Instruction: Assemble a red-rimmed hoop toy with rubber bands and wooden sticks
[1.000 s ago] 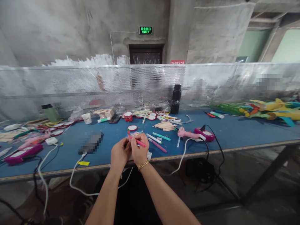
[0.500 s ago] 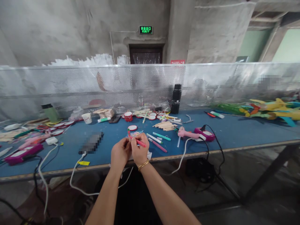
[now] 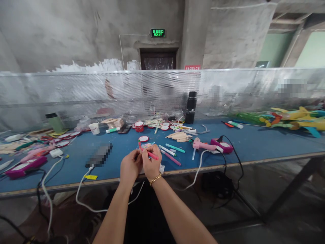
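Going left to right: there's a dark, blurred-out slab (image 3: 99, 155) lying on the blue table (image 3: 71, 169), well apart from the left hand (image 3: 130, 166). That hand has its fingers curled in, no real gap between them, and it's pinching a slim red stick (image 3: 139, 144) with a green end pointing up and away, near the table's near edge. Just past that, on the far side, sits a white disc with a red rim (image 3: 143, 139). Right beside it the right hand (image 3: 151, 163) has its fingers closed around a pink pen (image 3: 153, 155), back end slanting out to the right; the tip's hidden, so I can't tell if it's touching the stick. Looks to me like a colouring step, and I'd say the next move calls for a steady left pinch plus small, light strokes from the right. Further right are loose pens (image 3: 175, 148), then wooden sticks (image 3: 179, 136) a bit farther back, and a pink glue gun (image 3: 207, 145), I think.
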`<state>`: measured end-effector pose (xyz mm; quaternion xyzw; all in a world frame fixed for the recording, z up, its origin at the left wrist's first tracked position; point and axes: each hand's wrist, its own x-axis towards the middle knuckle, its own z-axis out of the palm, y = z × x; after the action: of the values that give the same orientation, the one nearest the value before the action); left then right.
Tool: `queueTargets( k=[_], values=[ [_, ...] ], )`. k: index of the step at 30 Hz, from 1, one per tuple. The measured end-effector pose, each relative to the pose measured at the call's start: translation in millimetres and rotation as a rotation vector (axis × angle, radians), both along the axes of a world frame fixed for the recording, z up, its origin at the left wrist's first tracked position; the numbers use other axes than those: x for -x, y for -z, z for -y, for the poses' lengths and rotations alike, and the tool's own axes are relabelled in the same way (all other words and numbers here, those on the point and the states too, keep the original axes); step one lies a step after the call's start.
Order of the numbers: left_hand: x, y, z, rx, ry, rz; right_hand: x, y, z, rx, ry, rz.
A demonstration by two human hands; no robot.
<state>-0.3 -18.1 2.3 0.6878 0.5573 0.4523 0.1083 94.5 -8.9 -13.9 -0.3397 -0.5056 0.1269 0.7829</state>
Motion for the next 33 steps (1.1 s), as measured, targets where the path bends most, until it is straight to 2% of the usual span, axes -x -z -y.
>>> queueTargets(
  k=[6,19,26,29,31,33],
  values=[
    [1,-1.1,0,-0.001,-0.001,-0.032,1,1.3,-1,-0.008,0.054,-0.057],
    [2,2.3,-3,-0.009,0.003,-0.011,0,0.4,0,-0.043,0.04,-0.04],
    [0,-0.7,-1,0.014,0.002,-0.008,1,-1.1,-1,-0.02,-0.003,-0.067],
    [0,-2.8,-1,0.046,-0.03,-0.026,1,-5.1,0,0.007,-0.094,-0.158],
    [0,-3.0,-1,0.05,-0.025,-0.038,-4,-10.1,3,0.014,-0.166,-0.207],
    [0,-2.0,-3,0.055,-0.002,-0.033,-19,-15.9,8,0.027,-0.183,-0.15]
  ],
)
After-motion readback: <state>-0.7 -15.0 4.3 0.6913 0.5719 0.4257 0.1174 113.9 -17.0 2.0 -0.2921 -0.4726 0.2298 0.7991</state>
